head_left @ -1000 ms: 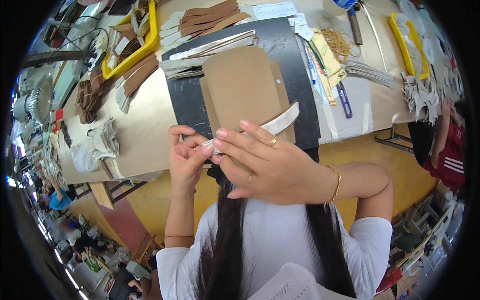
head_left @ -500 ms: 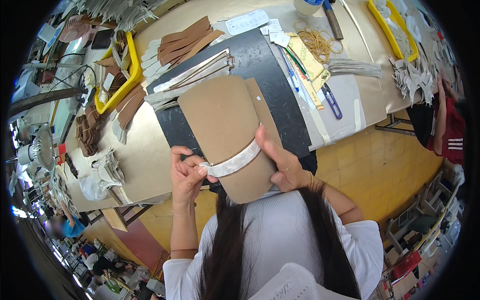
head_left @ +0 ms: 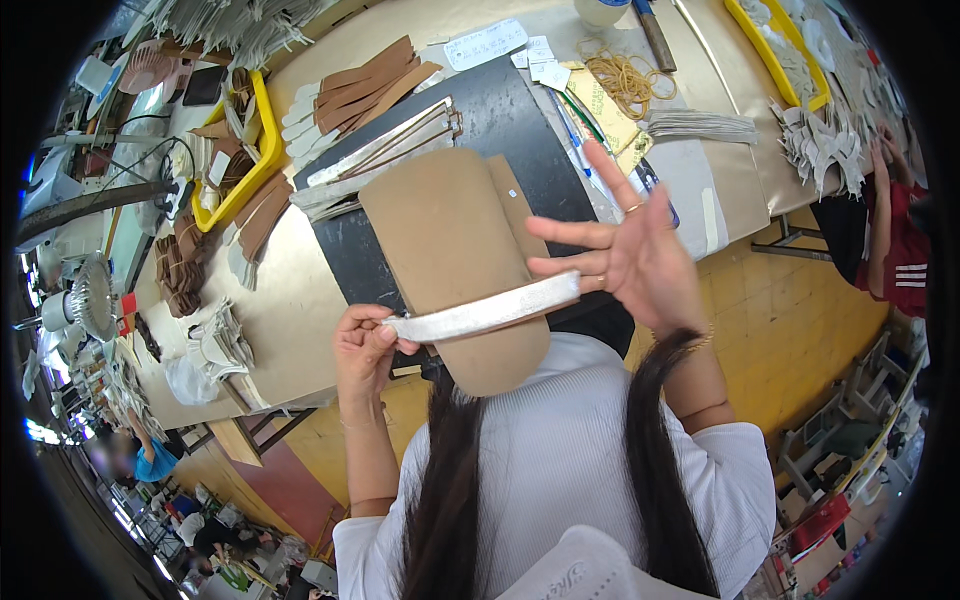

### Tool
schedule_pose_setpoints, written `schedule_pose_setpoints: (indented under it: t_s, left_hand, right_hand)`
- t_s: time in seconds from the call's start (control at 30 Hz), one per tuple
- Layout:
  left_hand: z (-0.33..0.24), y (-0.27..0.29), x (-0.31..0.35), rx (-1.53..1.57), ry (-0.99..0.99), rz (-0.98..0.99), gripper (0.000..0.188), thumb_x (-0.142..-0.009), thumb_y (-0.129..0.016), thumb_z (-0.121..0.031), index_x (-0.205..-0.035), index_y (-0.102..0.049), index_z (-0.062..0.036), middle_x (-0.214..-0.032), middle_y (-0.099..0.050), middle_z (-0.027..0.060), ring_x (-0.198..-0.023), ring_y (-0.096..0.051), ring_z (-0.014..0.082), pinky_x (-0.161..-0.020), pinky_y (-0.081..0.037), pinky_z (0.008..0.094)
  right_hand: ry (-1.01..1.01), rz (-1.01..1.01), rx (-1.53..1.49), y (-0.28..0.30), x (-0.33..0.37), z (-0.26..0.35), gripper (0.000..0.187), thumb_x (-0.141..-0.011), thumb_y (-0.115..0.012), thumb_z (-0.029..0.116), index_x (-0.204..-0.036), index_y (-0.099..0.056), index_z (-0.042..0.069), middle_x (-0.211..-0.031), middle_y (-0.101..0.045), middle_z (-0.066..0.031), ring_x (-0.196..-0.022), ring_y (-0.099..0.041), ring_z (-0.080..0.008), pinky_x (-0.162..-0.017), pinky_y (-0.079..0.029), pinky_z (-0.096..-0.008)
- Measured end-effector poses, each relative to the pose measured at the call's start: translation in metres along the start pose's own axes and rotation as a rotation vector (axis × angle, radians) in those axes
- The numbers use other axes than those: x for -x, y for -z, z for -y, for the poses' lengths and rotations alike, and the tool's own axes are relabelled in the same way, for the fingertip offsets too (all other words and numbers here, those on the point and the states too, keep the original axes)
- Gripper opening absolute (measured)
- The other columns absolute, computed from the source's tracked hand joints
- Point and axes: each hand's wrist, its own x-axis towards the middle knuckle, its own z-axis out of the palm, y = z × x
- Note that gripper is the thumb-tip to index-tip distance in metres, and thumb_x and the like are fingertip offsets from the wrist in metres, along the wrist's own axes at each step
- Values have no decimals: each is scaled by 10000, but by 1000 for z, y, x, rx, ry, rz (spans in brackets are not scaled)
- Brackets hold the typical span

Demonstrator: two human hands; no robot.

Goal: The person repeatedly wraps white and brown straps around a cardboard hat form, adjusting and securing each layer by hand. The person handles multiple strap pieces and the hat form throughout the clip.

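White facing shows on the slim strip [head_left: 480, 315] in the head view, slung across the lower part of a tan rounded board [head_left: 440, 230] in the middle of the frame. The person's left hand [head_left: 365, 345], left of centre, pinches the strip's left end between thumb and fingers. The right hand [head_left: 645, 260], right of centre, has its fingers spread and grips nothing; one finger meets the strip's right end in the picture, though whether it touches cannot be told.

The strip's long axis runs left to right, tilted so that the right end lies higher in the frame, with a slight bow. Its white face is toward the camera.

As far as can be judged, work on this strip is partway: it is stretched out singly, its two ends apart and unjoined. More white-faced strips [head_left: 380, 150] lie on the black mat [head_left: 510, 110] in the upper middle, apparently waiting; whether those are finished cannot be told.
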Motion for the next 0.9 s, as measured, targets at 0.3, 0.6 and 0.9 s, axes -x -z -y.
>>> schedule_pose_setpoints:
  t_s: [0.3,0.6,0.9]
  left_hand:
    - [-9,3,-9,-18,-21,-10,193,-821,-619,8,-990,-533,42,-795,-641,179,-664,-659,225,-613,-562,304]
    - [-72,9,-54,-198,-228,-88,275,-824,-615,-10,-1070,-527,77,-838,-638,175,-677,-657,223,-627,-549,291]
    - [-115,43,-115,-441,-180,-89,262,-824,-646,-77,-1046,-580,46,-875,-639,114,-708,-651,158,-631,-537,240]
  right_hand:
    - [152,106,31,-16,2,32,744,-880,-128,632,-1450,15,176,-1209,-469,-347,-1020,-582,-401,-747,-565,-408]
    - [353,134,351,-34,-64,49,746,-780,-664,-2,-1391,-240,57,-1168,-546,-233,-1077,-577,-280,-864,-507,-325]
    - [339,129,645,-26,-161,35,504,-788,-645,-11,-1244,-431,-15,-1147,-557,-178,-1064,-574,-233,-900,-474,-305]
